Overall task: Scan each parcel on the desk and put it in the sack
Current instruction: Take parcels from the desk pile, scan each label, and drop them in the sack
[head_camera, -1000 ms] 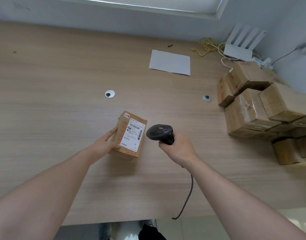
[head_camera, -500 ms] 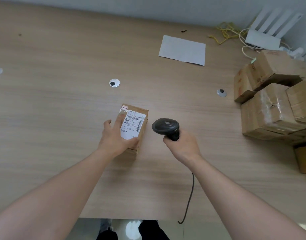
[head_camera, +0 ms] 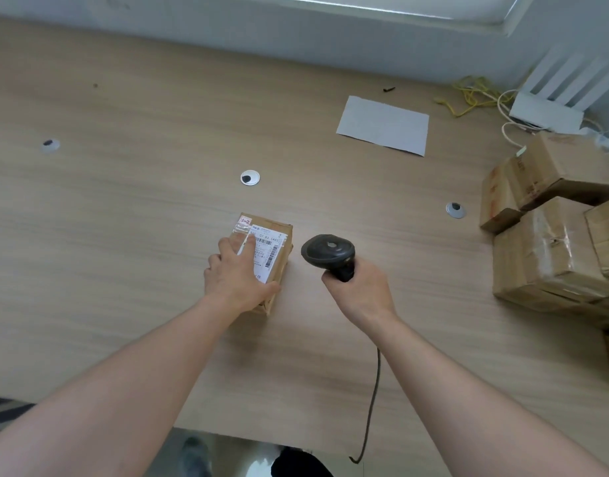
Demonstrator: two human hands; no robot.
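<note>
My left hand (head_camera: 239, 277) lies on top of the parcel (head_camera: 270, 256), fingers laid forward across its white label (head_camera: 267, 251), thumb curled round the near right edge, so the hand grips the box. The parcel sits flat on the desk (head_camera: 124, 235), near the middle, label facing up. My right hand (head_camera: 359, 290) is wrapped tightly round the handle of the black scanner (head_camera: 328, 253), held just to the right of the parcel and not touching it. The scanner cable (head_camera: 373, 401) runs down from my right wrist past the near desk edge. A stack of brown boxes (head_camera: 554, 242) stands at the right side of the desk, well apart from the parcel. A sheet of white paper (head_camera: 383, 125) lies flat further back. A white router (head_camera: 554, 98) with yellow wires (head_camera: 471, 94) sits in the far right corner.
</note>
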